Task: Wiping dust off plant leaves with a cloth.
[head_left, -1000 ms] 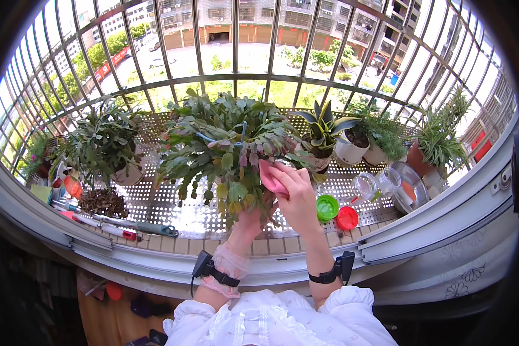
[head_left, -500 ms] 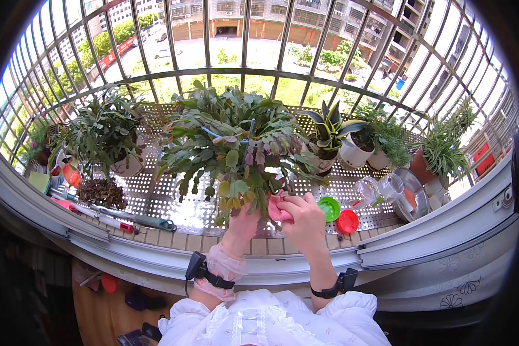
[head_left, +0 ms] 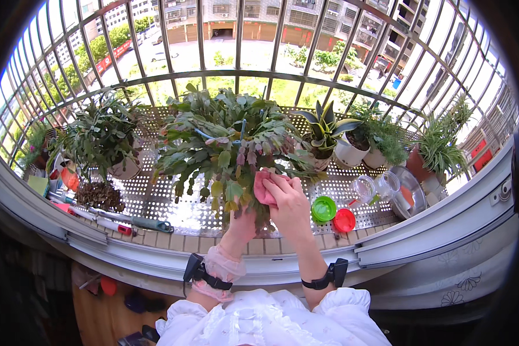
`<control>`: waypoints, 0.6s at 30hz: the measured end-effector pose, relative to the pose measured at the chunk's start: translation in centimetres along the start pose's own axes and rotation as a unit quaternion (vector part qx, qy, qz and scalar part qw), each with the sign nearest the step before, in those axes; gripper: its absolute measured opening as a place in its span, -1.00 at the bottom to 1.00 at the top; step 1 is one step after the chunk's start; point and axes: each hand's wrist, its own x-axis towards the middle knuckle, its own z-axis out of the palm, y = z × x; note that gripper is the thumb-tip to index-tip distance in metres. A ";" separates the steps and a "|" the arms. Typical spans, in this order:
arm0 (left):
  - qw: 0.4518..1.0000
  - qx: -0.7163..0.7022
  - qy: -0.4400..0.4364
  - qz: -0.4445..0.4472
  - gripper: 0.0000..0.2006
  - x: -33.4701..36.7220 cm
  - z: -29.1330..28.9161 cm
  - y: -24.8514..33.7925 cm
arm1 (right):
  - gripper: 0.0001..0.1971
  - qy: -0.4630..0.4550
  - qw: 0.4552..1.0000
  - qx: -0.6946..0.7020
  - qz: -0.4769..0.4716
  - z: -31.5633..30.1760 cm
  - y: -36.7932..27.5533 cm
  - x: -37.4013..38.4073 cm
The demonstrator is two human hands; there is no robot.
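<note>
A large potted cactus with flat, jointed, trailing green and purplish stems [head_left: 213, 132] fills the middle of the perforated metal shelf. My right hand [head_left: 288, 199] is closed on a pink cloth [head_left: 264, 187] and presses it among the stems on the plant's near right side. My left hand [head_left: 242, 222] reaches under the hanging stems at the front. Leaves cover its fingers, so whether it grips a stem or the pot does not show. A blue wire or tie [head_left: 242, 130] runs through the plant's crown.
To the right sit a green lid [head_left: 323, 209], a red lid [head_left: 344, 220], clear jars [head_left: 388, 183] and a metal basin [head_left: 418, 205]. Other potted plants [head_left: 326, 130] line the back. On the left lie long-handled tools [head_left: 147, 223] and a dark leafy clump [head_left: 100, 196]. Metal bars enclose the shelf.
My right hand has moved left and slightly up with the pink cloth, deeper against the stems. My left hand stays nearly in place under the plant. The whole view has shifted slightly.
</note>
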 end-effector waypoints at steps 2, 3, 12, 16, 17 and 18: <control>0.980 -0.190 0.018 -0.062 -0.38 -0.1 1.0 5.0 | -0.53 -0.008 1.000 0.019 0.012 -0.8 -0.6 -0.6; 0.915 -0.380 0.020 -0.133 -0.35 0.1 2.1 6.2 | -0.53 -0.008 1.000 0.006 0.023 -1.4 -0.2 -1.4; 0.978 0.205 -0.033 0.031 -0.39 -0.3 0.4 -0.3 | -0.65 -0.060 0.997 0.017 0.037 -4.5 -0.6 -2.9; 0.847 -0.518 -0.085 -0.086 -0.46 0.7 1.3 3.2 | -0.69 -0.089 0.989 0.094 0.073 -6.5 0.6 -2.0; 0.831 -0.546 -0.033 -0.097 -0.50 0.3 1.5 3.1 | -0.68 -0.009 0.993 0.101 0.062 -6.7 1.0 -1.5; 0.812 -0.573 0.018 -0.107 -0.53 0.1 1.7 3.0 | -0.66 0.071 0.990 0.108 0.051 -6.8 1.1 -0.9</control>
